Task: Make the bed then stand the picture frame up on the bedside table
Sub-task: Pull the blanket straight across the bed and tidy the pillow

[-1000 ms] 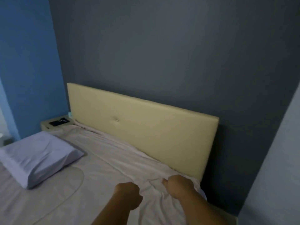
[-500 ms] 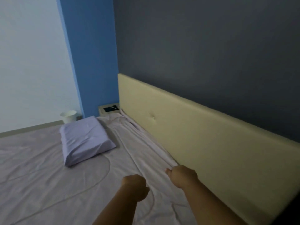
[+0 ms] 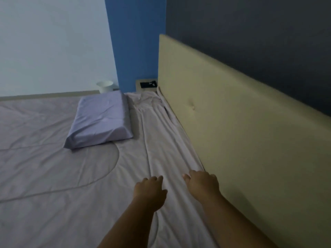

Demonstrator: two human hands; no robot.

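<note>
A pale, wrinkled sheet [image 3: 75,176] covers the bed, bunched into long folds along the cream headboard [image 3: 241,126]. My left hand [image 3: 149,192] lies palm down on the sheet with its fingers slightly bent. My right hand [image 3: 202,185] rests palm down on the fold beside the headboard, thumb out to the left. A lilac pillow [image 3: 102,122] lies far from my hands, at a slant to the headboard. In the far corner a small bedside table [image 3: 138,88] carries a dark flat object, which looks like the picture frame [image 3: 147,84] lying down.
A white bin [image 3: 105,86] stands on the floor past the bed's far edge, by the pale wall. A blue wall strip meets the dark grey wall above the headboard. The headboard runs close along my right arm.
The view has swung left along the headboard, bringing the pillow, bin and bedside table towards the centre. Both hands have gone from closed fists on the sheet to lying flatter with fingers forward.
</note>
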